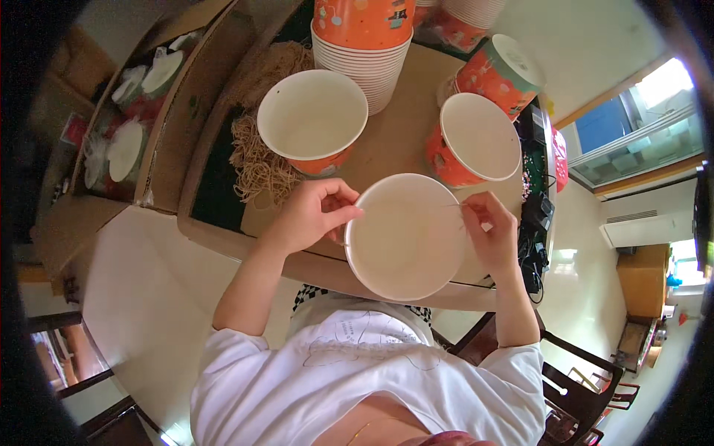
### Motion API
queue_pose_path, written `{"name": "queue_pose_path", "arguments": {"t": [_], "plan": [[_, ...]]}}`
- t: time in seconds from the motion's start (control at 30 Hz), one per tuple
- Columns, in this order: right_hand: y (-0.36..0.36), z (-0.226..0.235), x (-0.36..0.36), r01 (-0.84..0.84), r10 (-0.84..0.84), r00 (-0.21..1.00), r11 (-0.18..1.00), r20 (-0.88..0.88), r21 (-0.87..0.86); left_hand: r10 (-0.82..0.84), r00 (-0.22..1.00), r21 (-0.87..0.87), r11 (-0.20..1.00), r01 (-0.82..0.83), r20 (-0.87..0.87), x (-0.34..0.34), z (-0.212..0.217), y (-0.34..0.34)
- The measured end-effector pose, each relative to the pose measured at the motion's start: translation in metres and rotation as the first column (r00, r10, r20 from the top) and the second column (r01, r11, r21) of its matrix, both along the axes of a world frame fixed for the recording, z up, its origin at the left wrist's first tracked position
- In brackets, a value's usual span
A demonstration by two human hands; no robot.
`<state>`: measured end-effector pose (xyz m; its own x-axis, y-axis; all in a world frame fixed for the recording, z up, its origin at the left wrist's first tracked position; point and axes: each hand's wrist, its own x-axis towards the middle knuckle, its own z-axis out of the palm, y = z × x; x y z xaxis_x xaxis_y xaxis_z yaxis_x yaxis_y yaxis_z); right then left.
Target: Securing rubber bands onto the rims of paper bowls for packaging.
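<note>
Pinching the rim of the bucket [405,241] at its left, your left hand [309,214] faces your right hand [492,229], which nips a thin strand [449,206] at its right, seemingly unfastened. Beyond that bucket, loose buckets [312,115], a nested stack [364,63] and heaped cords [256,160] occupy the worktop [223,232]; left of it stands an open carton [167,141].

The white shirt [364,386] is bearing faint, thin lettering [364,329] across its chest, too small and creased for reading. The stacked orange tub [363,24] is showing a dark printed patch, its marks staying illegible.
</note>
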<state>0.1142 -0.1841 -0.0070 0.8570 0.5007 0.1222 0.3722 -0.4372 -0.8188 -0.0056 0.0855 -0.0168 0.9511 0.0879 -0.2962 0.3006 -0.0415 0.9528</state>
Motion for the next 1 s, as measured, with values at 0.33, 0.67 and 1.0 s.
{"name": "queue_pose_path", "arguments": {"t": [0.33, 0.67, 1.0], "plan": [[0.007, 0.009, -0.003, 0.01, -0.002, 0.998, 0.993, 0.066, -0.118, -0.024, 0.996, 0.275, 0.961, -0.001, 0.086, -0.004, 0.016, -0.011], [0.009, 0.003, 0.011, -0.019, 0.087, 0.961, 0.968, 0.264, -0.25, -0.087, 0.967, 0.273, 0.962, 0.019, 0.241, 0.017, -0.022, -0.015], [-0.007, -0.021, 0.056, -0.344, 0.238, 0.807, 0.933, -0.541, -0.104, -0.25, 0.947, 0.35, 0.921, 0.169, 0.2, 0.019, -0.065, -0.004]]}}
